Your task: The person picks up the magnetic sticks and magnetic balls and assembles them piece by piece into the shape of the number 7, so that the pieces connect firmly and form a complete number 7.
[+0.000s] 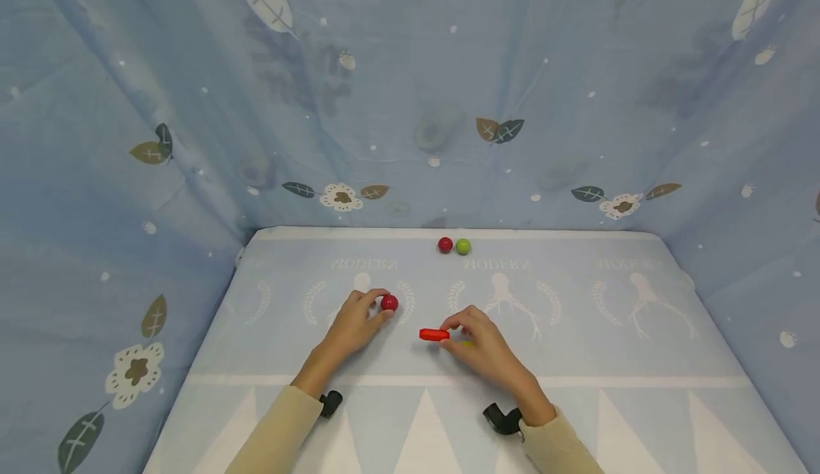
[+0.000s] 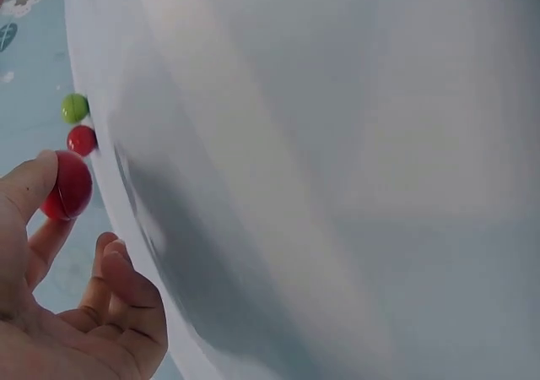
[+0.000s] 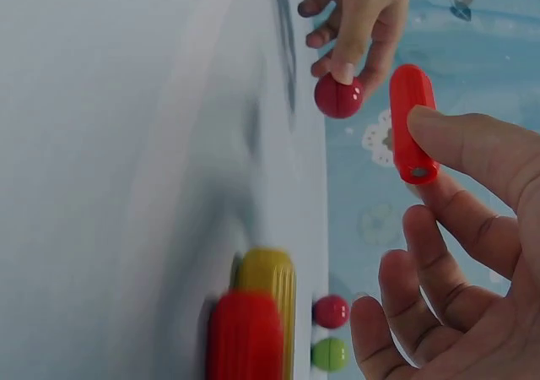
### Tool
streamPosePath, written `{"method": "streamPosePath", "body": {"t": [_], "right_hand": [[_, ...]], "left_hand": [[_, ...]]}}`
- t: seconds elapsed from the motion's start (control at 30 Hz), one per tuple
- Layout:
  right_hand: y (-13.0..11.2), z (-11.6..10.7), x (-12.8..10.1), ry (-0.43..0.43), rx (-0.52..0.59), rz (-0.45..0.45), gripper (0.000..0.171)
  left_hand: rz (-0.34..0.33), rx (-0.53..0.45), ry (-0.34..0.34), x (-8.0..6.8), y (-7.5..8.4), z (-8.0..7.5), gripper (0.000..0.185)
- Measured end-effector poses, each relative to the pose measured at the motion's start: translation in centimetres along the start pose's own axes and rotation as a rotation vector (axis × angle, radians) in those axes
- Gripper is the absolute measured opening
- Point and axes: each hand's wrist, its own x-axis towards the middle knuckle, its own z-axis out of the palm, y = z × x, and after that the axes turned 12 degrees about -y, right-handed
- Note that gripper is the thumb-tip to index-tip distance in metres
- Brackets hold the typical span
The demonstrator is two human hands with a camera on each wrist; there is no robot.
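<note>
My left hand [image 1: 378, 306] pinches a red ball [image 1: 389, 303] just above the mat; in the left wrist view the thumb and fingers [image 2: 34, 196] close round that ball [image 2: 67, 186]. My right hand [image 1: 450, 334] pinches a short red stick [image 1: 434, 334] by one end, a little right of the ball. The right wrist view shows the stick [image 3: 411, 122] between thumb and forefinger, a grey dot on its end. Below that hand lie a yellow stick [image 3: 268, 291] and another red stick [image 3: 245, 338]; only a yellow sliver [image 1: 467, 344] of these shows from the head.
A small red ball [image 1: 445, 245] and a green ball [image 1: 463, 246] sit side by side at the far edge of the pale patterned mat [image 1: 576, 346]. Blue leaf-print cloth [image 1: 410, 104] walls in the back and both sides.
</note>
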Motion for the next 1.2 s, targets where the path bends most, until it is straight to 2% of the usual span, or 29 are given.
{"method": "streamPosePath", "body": {"t": [0.23,0.53,0.87,1.07,1.2], "right_hand": [[-0.7,1.0,3.6,0.020,0.033,0.000,0.018],[-0.4,1.9,6.5,0.015,0.062,0.030,0.018],[0.4,3.7,8.7,-0.029,0.086,0.088,0.013],[0.8,4.2,9.0,-0.038,0.074,0.158,0.012],[0.9,4.3,9.0,-0.058,0.057,0.166,0.012]], "left_hand": [[-0.035,-0.024,-0.005,-1.8,-1.1,-0.8,0.043],[-0.039,-0.040,-0.035,-2.3,-1.9,-1.0,0.040],[-0.032,-0.027,-0.054,-1.9,-2.7,-0.9,0.042],[-0.016,-0.022,-0.074,-1.7,-2.8,-1.1,0.041],[-0.024,-0.023,-0.085,-1.8,-2.8,-1.2,0.042]]}}
